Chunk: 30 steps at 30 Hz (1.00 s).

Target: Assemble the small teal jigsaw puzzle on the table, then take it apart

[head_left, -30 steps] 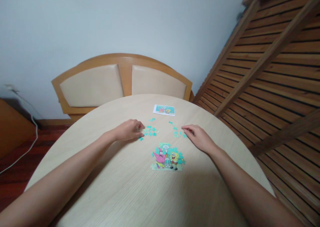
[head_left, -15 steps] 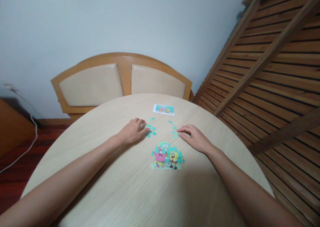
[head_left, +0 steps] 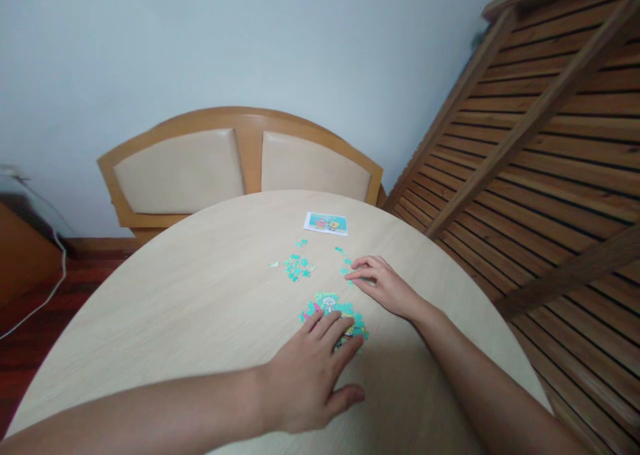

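Note:
The partly joined jigsaw puzzle [head_left: 327, 304] lies on the table in front of me, its lower part hidden by my left hand [head_left: 313, 368]. That hand is stretched flat over the puzzle with its fingers apart and holds nothing I can see. My right hand [head_left: 383, 285] rests beyond the puzzle on the right, fingers apart, beside a few loose turquoise puzzle pieces [head_left: 343, 271]. Whether its fingertips touch a piece I cannot make out. A pile of loose pieces [head_left: 298, 268] sits left of centre, with one pale piece [head_left: 273, 264] apart from it.
A picture card [head_left: 326, 223] with the cartoon scene lies toward the far side of the round wooden table [head_left: 190, 308]. Behind the table stands a padded wooden headboard [head_left: 250, 155]. A slatted wooden frame [head_left: 530, 175] leans on the right.
My left hand has come back from the loose pile to lie over the puzzle, uncovering the pile and the pale piece. My right hand has shifted slightly left.

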{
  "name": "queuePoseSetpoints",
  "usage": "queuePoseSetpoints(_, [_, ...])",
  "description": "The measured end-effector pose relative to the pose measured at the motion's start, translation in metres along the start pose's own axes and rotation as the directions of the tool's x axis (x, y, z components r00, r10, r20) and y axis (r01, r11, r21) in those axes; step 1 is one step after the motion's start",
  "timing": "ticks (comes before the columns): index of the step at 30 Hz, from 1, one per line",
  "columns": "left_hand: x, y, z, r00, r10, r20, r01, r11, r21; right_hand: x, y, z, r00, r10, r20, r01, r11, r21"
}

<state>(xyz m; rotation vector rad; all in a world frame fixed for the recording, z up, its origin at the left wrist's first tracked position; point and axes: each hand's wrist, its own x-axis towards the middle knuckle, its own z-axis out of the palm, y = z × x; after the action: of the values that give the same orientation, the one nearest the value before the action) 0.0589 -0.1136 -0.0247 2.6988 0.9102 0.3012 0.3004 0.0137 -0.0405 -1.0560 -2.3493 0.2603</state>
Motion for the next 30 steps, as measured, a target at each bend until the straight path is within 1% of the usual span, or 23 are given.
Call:
queuePoseSetpoints(5, [-0.001,0.0,-0.008,1.0,-0.027,-0.014,0.026,0.999,-0.037,0.0,-0.005,-0.002,0.998,0.054,-0.04,-0.055,0.998,-0.04])
queuePoseSetpoints(8, [-0.001,-0.001,-0.006,0.999,-0.025,-0.03,0.024,0.998,-0.051,-0.001,-0.007,-0.001,0.997,0.068,-0.027,-0.07,0.997,-0.046])
queuePoseSetpoints(13, [-0.001,-0.002,-0.003,0.999,-0.022,-0.023,0.02,0.998,-0.058,-0.001,-0.008,0.004,0.994,0.105,-0.004,-0.105,0.994,0.001])
queuePoseSetpoints(16, [-0.001,-0.002,-0.003,0.999,-0.023,-0.023,0.021,0.998,-0.055,0.0,-0.012,0.005,0.991,0.133,0.012,-0.133,0.989,0.057])
queuePoseSetpoints(18, [-0.001,-0.003,-0.003,0.999,-0.025,-0.027,0.023,0.998,-0.053,0.001,-0.018,0.003,0.985,0.172,0.031,-0.174,0.978,0.119])
queuePoseSetpoints(21, [-0.001,-0.003,-0.002,0.999,-0.022,-0.033,0.02,0.999,-0.051,0.003,-0.029,0.0,0.97,0.23,0.081,-0.244,0.932,0.267])
queuePoseSetpoints(24, [-0.001,-0.003,-0.002,0.999,-0.015,-0.045,0.013,0.999,-0.052,0.005,-0.038,-0.001,0.96,0.241,0.142,-0.277,0.883,0.378])
queuePoseSetpoints(30, [-0.001,-0.002,-0.004,0.999,-0.013,-0.052,0.01,0.999,-0.049,0.005,-0.045,0.002,0.941,0.263,0.214,-0.332,0.841,0.427])
